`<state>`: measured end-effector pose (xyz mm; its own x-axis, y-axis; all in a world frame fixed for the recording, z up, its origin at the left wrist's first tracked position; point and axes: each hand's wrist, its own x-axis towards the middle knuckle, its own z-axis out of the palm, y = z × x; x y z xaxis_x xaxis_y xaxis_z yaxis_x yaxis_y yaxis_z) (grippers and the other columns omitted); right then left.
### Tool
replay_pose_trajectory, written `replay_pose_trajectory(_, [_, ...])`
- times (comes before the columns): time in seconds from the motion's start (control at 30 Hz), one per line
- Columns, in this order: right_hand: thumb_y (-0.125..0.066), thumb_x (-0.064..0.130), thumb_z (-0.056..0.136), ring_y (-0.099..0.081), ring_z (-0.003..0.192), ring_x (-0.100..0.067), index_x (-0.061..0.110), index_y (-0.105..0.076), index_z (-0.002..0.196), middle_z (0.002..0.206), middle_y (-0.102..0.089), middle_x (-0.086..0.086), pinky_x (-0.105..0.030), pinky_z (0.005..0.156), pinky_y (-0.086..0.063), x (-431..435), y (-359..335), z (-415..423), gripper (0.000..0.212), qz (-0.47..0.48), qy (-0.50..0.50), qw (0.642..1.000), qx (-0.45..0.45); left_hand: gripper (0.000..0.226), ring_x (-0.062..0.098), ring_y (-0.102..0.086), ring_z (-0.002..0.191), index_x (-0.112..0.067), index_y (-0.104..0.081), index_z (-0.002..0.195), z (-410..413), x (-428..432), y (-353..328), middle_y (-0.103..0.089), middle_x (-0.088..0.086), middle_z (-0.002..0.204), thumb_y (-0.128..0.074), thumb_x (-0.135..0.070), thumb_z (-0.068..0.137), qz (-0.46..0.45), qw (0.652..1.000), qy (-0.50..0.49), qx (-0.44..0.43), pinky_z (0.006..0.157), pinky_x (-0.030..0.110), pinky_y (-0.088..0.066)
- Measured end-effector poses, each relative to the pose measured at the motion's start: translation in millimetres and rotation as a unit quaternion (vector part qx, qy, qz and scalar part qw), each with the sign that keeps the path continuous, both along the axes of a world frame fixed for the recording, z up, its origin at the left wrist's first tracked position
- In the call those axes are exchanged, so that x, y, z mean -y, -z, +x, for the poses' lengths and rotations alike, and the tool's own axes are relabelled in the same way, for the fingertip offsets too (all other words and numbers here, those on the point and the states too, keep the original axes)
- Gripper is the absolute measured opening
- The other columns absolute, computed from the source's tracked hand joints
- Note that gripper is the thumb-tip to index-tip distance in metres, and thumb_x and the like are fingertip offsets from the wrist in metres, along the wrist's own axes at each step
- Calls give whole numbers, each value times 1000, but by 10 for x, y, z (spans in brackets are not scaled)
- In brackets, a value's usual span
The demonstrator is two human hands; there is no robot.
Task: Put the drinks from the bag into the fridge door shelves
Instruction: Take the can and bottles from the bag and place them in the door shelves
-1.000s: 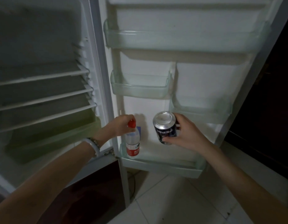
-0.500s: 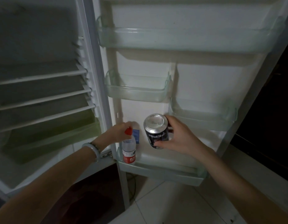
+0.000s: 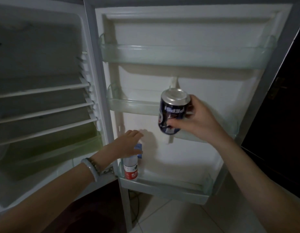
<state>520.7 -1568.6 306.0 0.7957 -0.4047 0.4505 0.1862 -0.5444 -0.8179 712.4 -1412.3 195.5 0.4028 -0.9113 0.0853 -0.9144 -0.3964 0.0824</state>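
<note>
Drinks are going into the shelves of an open fridge door, in dim light. At far left, the fridge cabinet (image 3: 44,101) stands open, its wire racks bare. Next, the left hand (image 3: 124,147) reaches to the hinge-side end of the bottom door shelf (image 3: 171,185), resting over the top of a small water bottle (image 3: 131,169) with a red label. The bottle stands upright in that shelf's left corner. Whether the fingers (image 3: 135,134) grasp the cap or lie loose on it cannot be told, because the hand hides the cap.

Further right and higher, the right hand (image 3: 194,121) holds a dark blue can (image 3: 173,111) in the air, fingers clenched around its side. The can is tilted, its silver end toward the camera, in front of the middle shelves (image 3: 134,106) and not yet resting in any of them. The top door shelf (image 3: 179,52) is empty.

Risks, as a judgement: the tilted can may catch a shelf rim on the way in and slip from the grasp, or be set down leaning and topple. A careless withdrawal of the left hand could knock the light bottle over.
</note>
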Motion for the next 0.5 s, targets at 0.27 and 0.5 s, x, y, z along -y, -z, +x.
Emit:
replay_pose_trajectory(0.27, [-84, 14, 59, -57, 97, -12, 17, -52, 117, 106, -60, 5, -24, 81, -43, 329, -62, -60, 66, -47, 169, 984, 13, 70, 25, -30, 132, -12, -29, 141, -160, -4, 71, -32, 8, 145, -61, -40, 86, -36, 998, 46, 36, 107, 38, -31])
replay_pose_trajectory(0.5, [-82, 15, 58, -62, 82, -8, 18, -67, 98, 82, -65, 6, 0, 52, -35, 413, 111, 122, 43, -104, 182, 976, -60, 73, 26, -29, 134, -12, -27, 143, -213, -85, 139, -31, 10, 148, -60, -43, 86, -35, 996, 52, 57, 109, 40, -29])
